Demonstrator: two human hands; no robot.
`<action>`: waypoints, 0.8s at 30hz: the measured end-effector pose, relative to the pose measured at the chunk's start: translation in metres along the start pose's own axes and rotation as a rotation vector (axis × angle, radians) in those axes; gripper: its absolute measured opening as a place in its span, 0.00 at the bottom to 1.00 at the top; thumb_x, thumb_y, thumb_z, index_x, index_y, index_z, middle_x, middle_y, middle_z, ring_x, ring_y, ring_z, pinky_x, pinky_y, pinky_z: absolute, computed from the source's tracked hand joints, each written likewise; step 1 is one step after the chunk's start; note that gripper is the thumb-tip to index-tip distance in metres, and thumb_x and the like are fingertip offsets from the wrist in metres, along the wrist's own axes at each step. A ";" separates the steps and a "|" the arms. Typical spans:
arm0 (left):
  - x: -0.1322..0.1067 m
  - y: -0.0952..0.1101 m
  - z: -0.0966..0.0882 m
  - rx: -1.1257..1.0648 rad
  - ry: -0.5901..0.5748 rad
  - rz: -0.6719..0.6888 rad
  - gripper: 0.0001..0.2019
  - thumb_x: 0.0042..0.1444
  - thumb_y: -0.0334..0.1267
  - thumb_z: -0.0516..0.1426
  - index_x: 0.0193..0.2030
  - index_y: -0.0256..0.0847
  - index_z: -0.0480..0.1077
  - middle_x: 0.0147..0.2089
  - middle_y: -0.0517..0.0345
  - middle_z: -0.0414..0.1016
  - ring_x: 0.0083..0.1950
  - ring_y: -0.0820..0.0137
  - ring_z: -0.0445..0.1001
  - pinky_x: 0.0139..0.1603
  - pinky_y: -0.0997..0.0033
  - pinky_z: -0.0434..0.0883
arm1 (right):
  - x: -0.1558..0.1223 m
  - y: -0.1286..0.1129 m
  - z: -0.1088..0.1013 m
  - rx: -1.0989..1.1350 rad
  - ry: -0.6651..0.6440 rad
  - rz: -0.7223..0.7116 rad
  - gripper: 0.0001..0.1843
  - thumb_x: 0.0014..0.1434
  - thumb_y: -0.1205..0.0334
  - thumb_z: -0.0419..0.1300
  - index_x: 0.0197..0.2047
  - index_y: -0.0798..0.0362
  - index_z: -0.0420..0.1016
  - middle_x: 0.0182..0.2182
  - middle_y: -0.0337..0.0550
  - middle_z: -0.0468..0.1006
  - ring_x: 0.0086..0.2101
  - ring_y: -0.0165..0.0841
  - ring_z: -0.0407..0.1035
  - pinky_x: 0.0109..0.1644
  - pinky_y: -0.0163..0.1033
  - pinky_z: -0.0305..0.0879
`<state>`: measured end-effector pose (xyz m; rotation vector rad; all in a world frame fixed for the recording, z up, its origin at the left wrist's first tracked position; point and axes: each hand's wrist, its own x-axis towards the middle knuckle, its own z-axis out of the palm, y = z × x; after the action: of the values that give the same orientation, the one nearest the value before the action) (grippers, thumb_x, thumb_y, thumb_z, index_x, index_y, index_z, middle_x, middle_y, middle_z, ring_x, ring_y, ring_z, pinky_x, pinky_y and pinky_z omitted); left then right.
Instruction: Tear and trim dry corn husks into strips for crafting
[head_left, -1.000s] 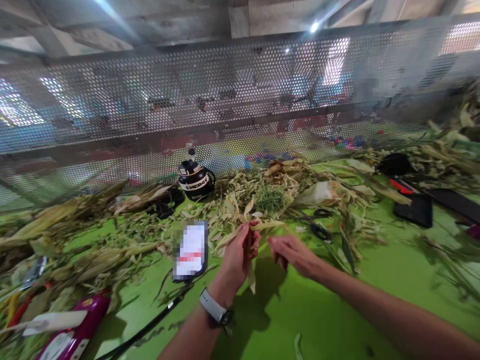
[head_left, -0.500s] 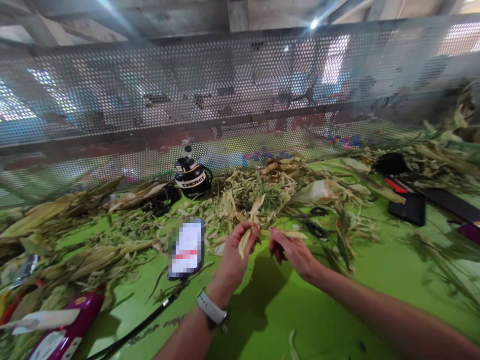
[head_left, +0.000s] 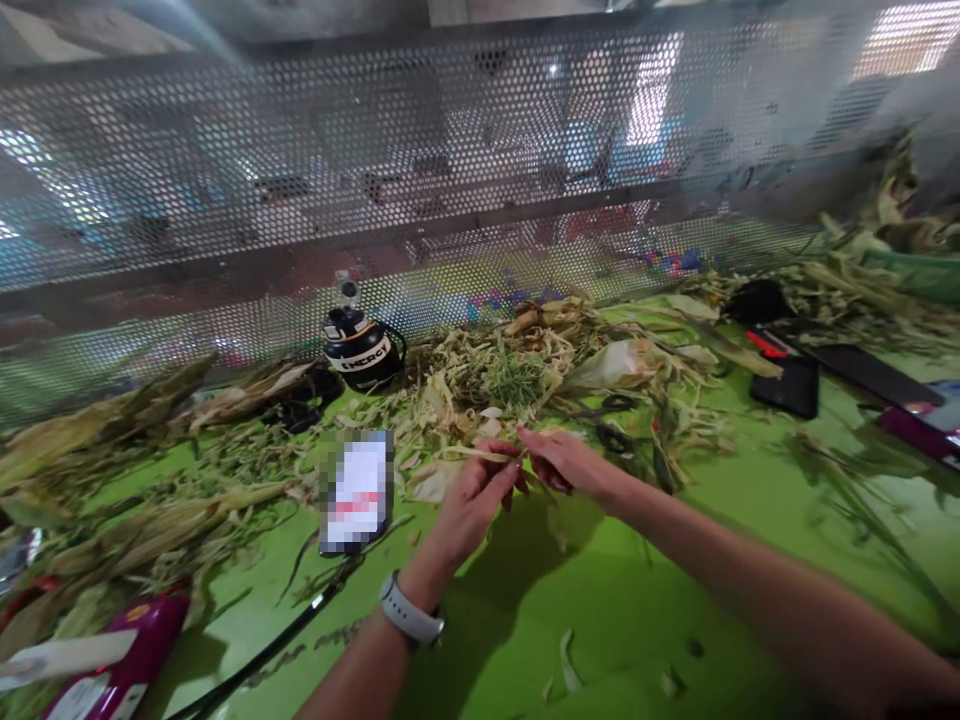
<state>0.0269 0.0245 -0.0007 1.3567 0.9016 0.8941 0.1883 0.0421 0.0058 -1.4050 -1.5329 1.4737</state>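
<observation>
My left hand (head_left: 472, 498), with a white watch on the wrist, and my right hand (head_left: 564, 463) meet over the green table (head_left: 637, 610). Both are pinched on a thin pale strip of corn husk (head_left: 480, 455) that lies flat between them. Just beyond my fingers rises a heap of torn husks and green strands (head_left: 510, 375). Black scissors (head_left: 611, 425) lie right of my right hand. A phone (head_left: 354, 492) lies face up left of my left hand.
A black round bottle (head_left: 358, 347) stands by the perforated metal screen (head_left: 450, 180) at the back. Corn ears in husk (head_left: 150, 500) lie at left, more husks at far right. A black case (head_left: 787, 385) and dark flat items sit right; a magenta object (head_left: 112, 670) lies lower left.
My hands have moved forward and closer together toward the husk heap. The husk piece that stood upright in my left hand now lies flat between both hands. The view has tilted down slightly.
</observation>
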 end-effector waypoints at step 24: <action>-0.001 0.002 -0.003 0.244 -0.207 -0.146 0.15 0.48 0.47 0.60 0.23 0.35 0.68 0.16 0.63 0.65 0.16 0.79 0.61 0.16 0.79 0.57 | -0.005 0.004 0.005 -0.276 0.156 -0.815 0.06 0.53 0.58 0.63 0.31 0.50 0.78 0.49 0.46 0.71 0.55 0.40 0.57 0.59 0.48 0.52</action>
<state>0.0240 0.0243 0.0017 1.5390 0.9563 0.5328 0.1859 0.0348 0.0021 -0.8175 -1.9255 0.6636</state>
